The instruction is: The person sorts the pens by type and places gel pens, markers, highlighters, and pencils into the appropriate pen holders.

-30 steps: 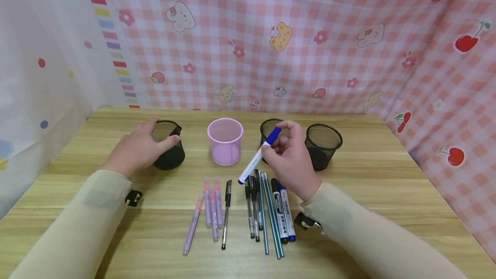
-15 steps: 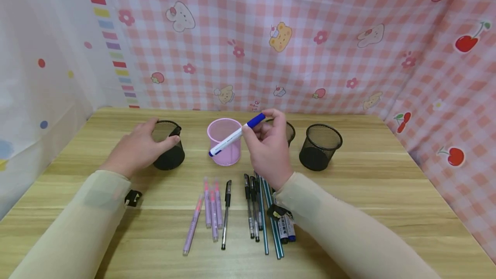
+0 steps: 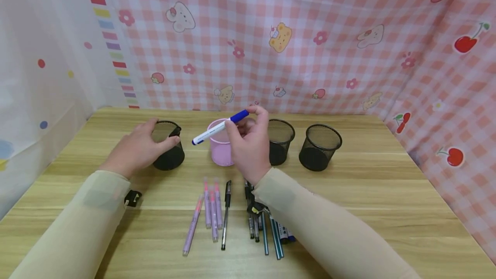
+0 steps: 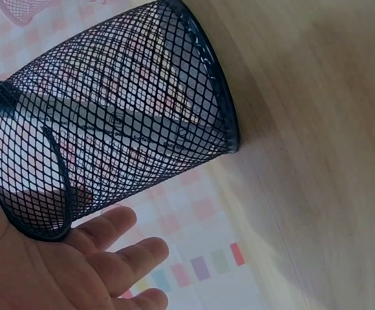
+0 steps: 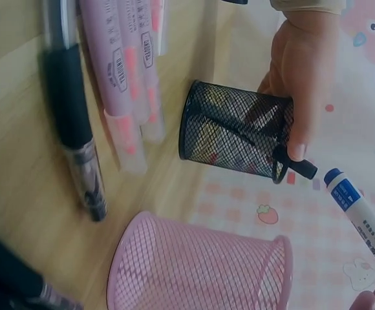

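Note:
My left hand (image 3: 135,147) holds the leftmost black mesh pen cup (image 3: 170,156) by its rim, which stands upright on the table. A black-ended marker (image 5: 300,166) leans inside that cup, its end poking over the rim by the thumb. Seen through the mesh in the left wrist view is the marker's printed barrel (image 4: 123,126). My right hand (image 3: 252,145) pinches a white whiteboard marker (image 3: 211,132) by its blue cap, in the air before the pink mesh cup (image 3: 221,154). The marker's other end points left, towards the left cup, and hides part of the pink rim.
Two more black mesh cups (image 3: 280,150) (image 3: 319,154) stand to the right. On the table lie several lilac highlighters (image 3: 213,218), a black gel pen (image 3: 226,214), and more pens, teal pencils (image 3: 276,238) and markers, partly hidden under my right forearm. A patterned curtain (image 3: 248,55) hangs behind.
My right hand has moved left with the marker, from before the third cup to before the pink one. The marker now lies flatter. My left hand has stayed at its cup.

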Demonstrator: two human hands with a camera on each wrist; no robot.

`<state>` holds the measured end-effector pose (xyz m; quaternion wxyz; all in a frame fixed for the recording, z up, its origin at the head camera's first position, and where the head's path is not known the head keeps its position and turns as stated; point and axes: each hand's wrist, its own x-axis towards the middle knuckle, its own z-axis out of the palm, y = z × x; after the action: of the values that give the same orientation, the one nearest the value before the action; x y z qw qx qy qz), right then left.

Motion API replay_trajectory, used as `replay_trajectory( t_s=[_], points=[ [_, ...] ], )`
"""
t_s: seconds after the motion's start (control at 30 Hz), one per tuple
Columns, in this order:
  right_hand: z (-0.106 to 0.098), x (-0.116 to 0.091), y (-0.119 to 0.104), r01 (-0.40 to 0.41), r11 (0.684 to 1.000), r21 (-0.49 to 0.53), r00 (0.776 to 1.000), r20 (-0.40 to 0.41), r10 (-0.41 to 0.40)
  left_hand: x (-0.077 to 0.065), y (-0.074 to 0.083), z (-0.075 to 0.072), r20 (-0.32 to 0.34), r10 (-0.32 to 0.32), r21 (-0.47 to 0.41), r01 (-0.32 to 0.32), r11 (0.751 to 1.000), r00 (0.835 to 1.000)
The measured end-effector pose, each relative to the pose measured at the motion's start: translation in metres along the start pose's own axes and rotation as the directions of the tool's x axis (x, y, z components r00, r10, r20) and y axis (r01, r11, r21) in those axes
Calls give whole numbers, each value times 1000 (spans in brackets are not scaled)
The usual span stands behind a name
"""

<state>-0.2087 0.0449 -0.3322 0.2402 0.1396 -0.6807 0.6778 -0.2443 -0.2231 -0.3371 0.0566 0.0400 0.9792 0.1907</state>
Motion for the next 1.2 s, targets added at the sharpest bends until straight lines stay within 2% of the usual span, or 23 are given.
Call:
replay_trajectory(
  t_s=[0.27,0.57,0.77,1.1,1.2],
  points=[
    [17,1,0,-37,999,31,998,-55,39,0,-1,0,-4,4,-5,-4,1000,1000],
    [33,2,-4,-84,996,15,995,-59,85,-1,-1,0,2,3,-19,-3,1000,1000],
    [42,1,-3,-91,996,-15,995,-36,90,1,-1,0,2,3,-20,-3,1000,1000],
    [51,4,-1,-62,990,-124,998,-7,61,1,-1,0,8,-1,-20,2,1000,1000],
    [54,4,-2,-71,990,-119,997,16,73,1,-2,1,8,-2,-20,2,1000,1000]
  ],
)
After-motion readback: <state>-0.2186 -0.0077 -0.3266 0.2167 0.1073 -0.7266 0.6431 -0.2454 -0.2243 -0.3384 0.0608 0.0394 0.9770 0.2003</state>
